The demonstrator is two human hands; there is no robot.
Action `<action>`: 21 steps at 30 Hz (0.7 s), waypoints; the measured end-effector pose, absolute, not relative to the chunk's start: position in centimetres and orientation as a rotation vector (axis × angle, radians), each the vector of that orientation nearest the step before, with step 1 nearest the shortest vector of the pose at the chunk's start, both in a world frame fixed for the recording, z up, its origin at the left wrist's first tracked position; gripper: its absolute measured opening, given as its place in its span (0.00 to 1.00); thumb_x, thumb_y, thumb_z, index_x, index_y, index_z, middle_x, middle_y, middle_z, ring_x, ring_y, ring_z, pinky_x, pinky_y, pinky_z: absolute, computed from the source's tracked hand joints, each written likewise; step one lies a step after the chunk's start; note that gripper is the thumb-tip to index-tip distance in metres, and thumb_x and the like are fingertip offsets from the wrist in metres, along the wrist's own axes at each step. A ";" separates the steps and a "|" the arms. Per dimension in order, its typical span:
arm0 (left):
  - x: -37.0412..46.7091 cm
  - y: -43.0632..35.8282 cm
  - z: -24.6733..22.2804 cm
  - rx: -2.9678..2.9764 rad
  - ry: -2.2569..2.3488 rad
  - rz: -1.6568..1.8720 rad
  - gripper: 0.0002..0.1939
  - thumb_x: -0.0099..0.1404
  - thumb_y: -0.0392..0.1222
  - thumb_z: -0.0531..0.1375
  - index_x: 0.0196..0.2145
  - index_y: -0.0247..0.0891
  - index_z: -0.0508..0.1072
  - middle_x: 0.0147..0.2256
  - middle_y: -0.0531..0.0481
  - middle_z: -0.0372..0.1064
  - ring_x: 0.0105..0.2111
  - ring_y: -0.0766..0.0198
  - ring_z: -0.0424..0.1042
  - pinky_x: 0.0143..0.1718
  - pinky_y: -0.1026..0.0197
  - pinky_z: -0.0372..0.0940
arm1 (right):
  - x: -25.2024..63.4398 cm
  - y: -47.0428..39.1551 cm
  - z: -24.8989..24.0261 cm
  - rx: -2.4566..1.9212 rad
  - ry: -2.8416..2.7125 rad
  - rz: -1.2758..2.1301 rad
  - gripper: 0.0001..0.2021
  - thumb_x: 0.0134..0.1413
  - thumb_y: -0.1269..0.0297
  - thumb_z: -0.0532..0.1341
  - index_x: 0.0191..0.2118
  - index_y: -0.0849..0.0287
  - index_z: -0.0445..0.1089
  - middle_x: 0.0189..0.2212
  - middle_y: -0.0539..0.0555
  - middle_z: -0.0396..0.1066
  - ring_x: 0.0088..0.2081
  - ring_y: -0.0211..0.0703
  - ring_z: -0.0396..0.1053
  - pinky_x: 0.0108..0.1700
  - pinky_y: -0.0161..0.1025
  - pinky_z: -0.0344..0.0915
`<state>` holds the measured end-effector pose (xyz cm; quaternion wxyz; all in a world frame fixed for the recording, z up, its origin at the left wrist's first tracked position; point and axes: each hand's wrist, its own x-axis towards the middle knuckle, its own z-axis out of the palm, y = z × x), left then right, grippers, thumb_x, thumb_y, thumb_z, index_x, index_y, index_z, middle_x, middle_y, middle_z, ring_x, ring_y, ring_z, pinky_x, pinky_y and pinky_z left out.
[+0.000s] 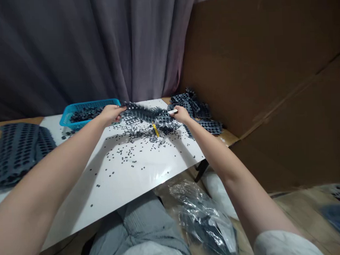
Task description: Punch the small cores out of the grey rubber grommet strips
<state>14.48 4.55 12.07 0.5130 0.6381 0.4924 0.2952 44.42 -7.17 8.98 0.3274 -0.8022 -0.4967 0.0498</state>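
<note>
A dark perforated sheet strip [145,113] stretches above the table between my two hands, its middle smeared by motion. My left hand [112,114] pinches the strip's left end. In my right hand [182,114] is a white stick-like piece [172,111], its tip against the strip's right end; whether these fingers also grip the strip I cannot tell. Beneath the strip, many small dark discs [133,134] lie scattered over the white tabletop [119,197]. Among them rests a yellow narrow tool [156,130], partly hidden by the strip.
Behind my left hand stands a blue basket [66,116] with dark pieces inside. Folded perforated sheets [24,149] are stacked at the left; perforated scraps [194,105] are heaped at the right. A cardboard wall [257,63] bounds the right side. Clear plastic bags [202,216] lie below.
</note>
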 end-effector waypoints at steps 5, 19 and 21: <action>13.6 4.3 10.2 1.623 1.247 0.501 0.16 0.68 0.44 0.58 0.50 0.36 0.67 0.49 0.44 0.65 0.44 0.55 0.70 0.43 0.50 0.68 | 44.1 -7.5 8.8 -2.146 -1.350 0.101 0.04 0.44 0.69 0.62 0.29 0.59 0.65 0.30 0.52 0.70 0.35 0.44 0.64 0.38 0.38 0.57; 12.3 4.1 8.6 1.840 1.253 0.408 0.16 0.68 0.45 0.58 0.50 0.36 0.68 0.49 0.45 0.65 0.44 0.54 0.70 0.43 0.50 0.68 | 44.7 -8.3 6.8 -2.182 -1.361 0.127 0.04 0.39 0.70 0.61 0.23 0.57 0.64 0.24 0.53 0.69 0.31 0.45 0.64 0.33 0.37 0.54; 12.1 3.8 8.1 1.874 1.248 0.428 0.15 0.68 0.45 0.58 0.50 0.36 0.68 0.49 0.45 0.65 0.44 0.55 0.70 0.43 0.50 0.68 | 44.5 -8.3 6.7 -2.156 -1.358 0.135 0.04 0.38 0.71 0.60 0.21 0.57 0.63 0.22 0.52 0.68 0.29 0.45 0.64 0.32 0.37 0.53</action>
